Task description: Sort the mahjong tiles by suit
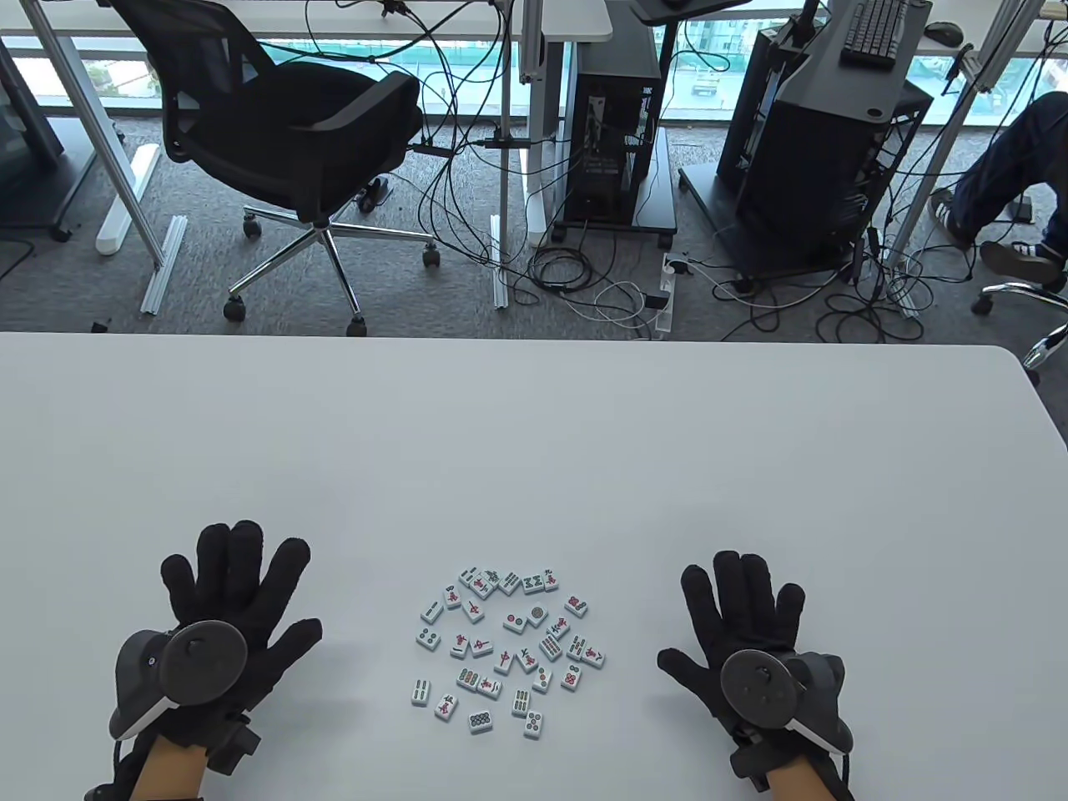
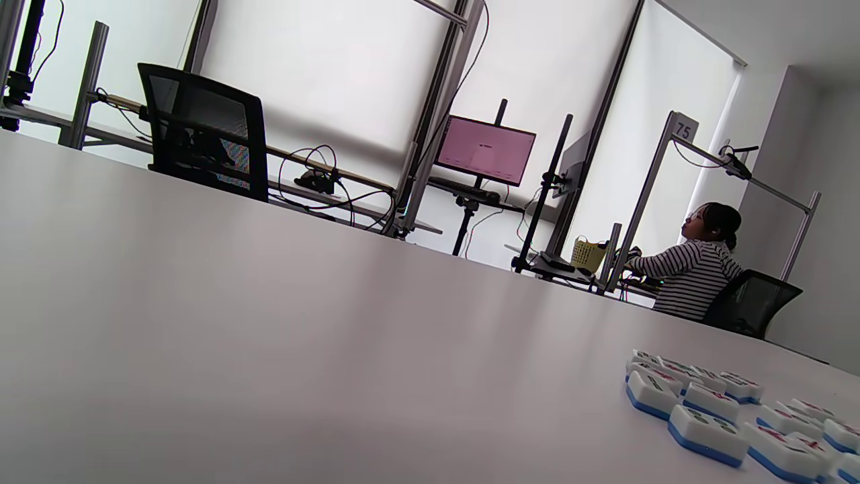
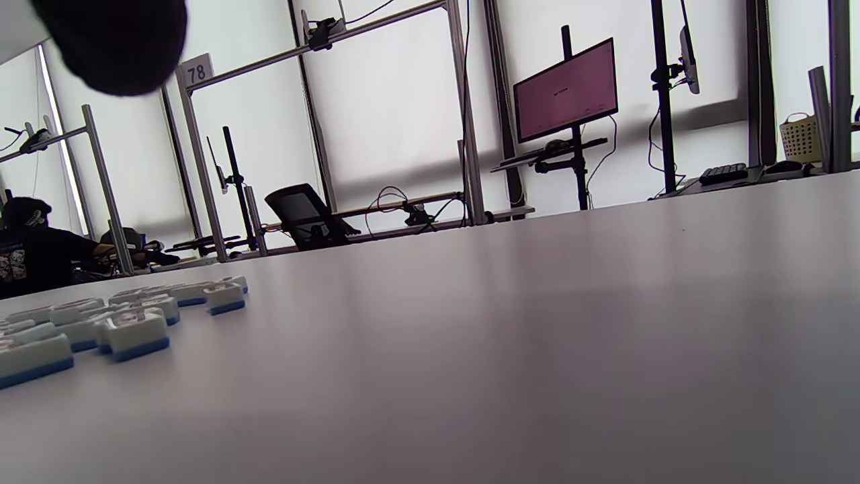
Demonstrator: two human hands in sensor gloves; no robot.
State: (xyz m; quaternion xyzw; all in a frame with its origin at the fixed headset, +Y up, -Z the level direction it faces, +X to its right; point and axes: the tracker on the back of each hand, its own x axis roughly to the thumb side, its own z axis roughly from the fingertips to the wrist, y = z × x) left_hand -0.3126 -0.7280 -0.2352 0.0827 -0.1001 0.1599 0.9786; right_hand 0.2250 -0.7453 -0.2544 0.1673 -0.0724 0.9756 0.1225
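1. The mahjong tiles (image 1: 506, 639) lie face up in a loose bunch on the white table (image 1: 534, 434), between the two hands.
2. The left hand (image 1: 229, 613) lies flat with fingers spread, holding nothing, well apart from the tiles.
3. The right hand (image 1: 743, 617) is flat and spread too, holding nothing.

We cannot read most faces of the mahjong tiles (image 1: 505, 647) from the table view; too small. Left wrist view: tile cluster (image 2: 732, 420) cut by right and bottom edges. Right wrist view: tiles (image 3: 101, 323) cut at left edge, a blurred gloved fingertip (image 3: 111, 40) cropped at top.
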